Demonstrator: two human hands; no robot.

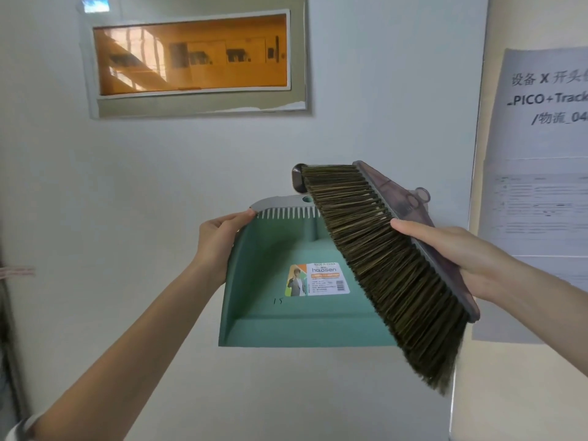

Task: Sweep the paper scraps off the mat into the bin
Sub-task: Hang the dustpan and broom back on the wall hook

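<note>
In front of the wall, my left hand [219,240] grips the green dustpan [280,281], my right hand [451,253] clasps the brush head [381,259], bristles slanting across the pan; mat, scraps and bin lie out of view.

Left hand [219,240] grips the upper left wall of a green dustpan [270,300], raised before a white wall [191,154]. Right hand [458,253] clasps the brush head [391,262] by its grey back, bristles overlapping the pan's right side.
</note>
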